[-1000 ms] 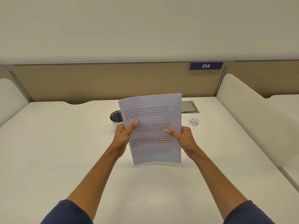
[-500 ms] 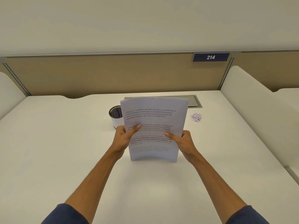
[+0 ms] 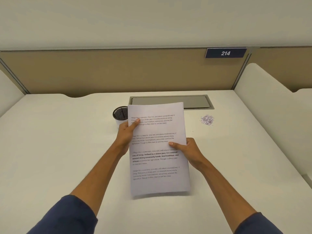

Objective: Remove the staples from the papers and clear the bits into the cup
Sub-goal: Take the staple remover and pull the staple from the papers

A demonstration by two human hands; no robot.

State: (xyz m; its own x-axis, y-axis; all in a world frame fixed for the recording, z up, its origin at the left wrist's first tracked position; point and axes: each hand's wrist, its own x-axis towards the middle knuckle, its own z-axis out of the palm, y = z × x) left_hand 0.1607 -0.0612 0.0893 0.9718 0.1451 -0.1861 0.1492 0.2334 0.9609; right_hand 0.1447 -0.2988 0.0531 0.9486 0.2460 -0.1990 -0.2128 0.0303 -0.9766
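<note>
A stack of printed white papers point(image 3: 158, 149) lies tilted low over the white desk point(image 3: 67, 149), its near edge just above the surface. My left hand point(image 3: 125, 132) grips the left edge high up, thumb on the top sheet. My right hand point(image 3: 189, 149) grips the right edge near the middle, thumb on the page. A black mesh cup point(image 3: 120, 115) with a white base stands behind my left hand, partly hidden by the papers. A small pile of paper bits point(image 3: 207, 119) lies on the desk to the right. No staple is visible.
A grey recessed cable hatch point(image 3: 194, 102) sits at the back of the desk behind the papers. A tan partition with a "214" sign point(image 3: 225, 53) closes the back. White side dividers point(image 3: 263, 98) rise on the right and left.
The papers went from held upright in the air to stood on the desk, and now lean back towards me, nearly flat. My left hand slid higher along the left edge.
</note>
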